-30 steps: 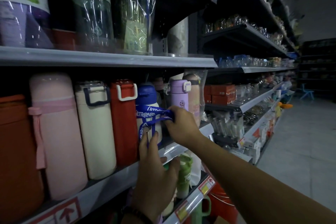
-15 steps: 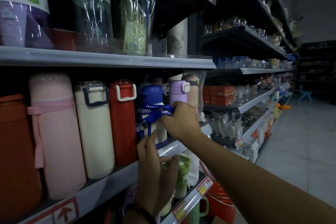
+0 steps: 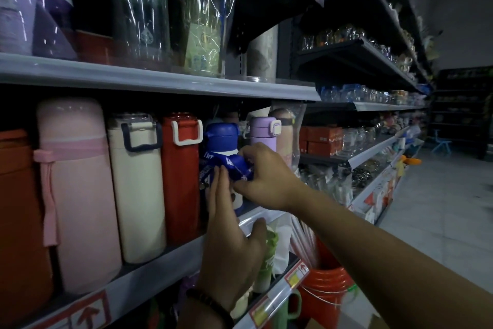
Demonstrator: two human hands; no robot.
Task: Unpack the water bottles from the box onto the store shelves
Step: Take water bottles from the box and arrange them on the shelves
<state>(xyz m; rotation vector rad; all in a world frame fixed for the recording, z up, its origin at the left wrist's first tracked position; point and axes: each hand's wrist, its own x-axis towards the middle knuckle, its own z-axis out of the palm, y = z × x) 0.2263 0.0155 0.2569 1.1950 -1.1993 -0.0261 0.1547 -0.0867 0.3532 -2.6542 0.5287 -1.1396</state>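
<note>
Orange flask [image 3: 18, 222]: stands at the far left of the shelf [image 3: 149, 270], well apart from both hands. Next along the row stand the pink flask [image 3: 80, 195], the cream flask [image 3: 136, 190] and the red flask [image 3: 181, 182], all upright. The red flask is just left of the left fingers.

Blue bottle [image 3: 221, 136]: upright on the same shelf, just beside the red flask and directly behind the left fingers.

Left hand [image 3: 229, 246]: reaches up from below the shelf edge. Fingers [image 3: 220, 187] are straight and held together, flat against the front of the blue bottle. The thumb is spread to the right, over the shelf lip.

Strap [image 3: 240, 166]: blue with white lettering, bunched across the bottle body, between the left fingertips and the right fingers.

Right hand [image 3: 264, 176]: fingers [image 3: 249, 151] are curled over the strap with the thumb below, pinching it against the bottle.

Lilac bottle [image 3: 262, 132]: upright, just behind and above the right fingers.

Boxes [image 3: 322, 139]: orange, stacked on the next bay, well to the right of the right fingers.

Bucket [image 3: 325, 291]: orange, lower than both hands, under the right forearm.
</note>
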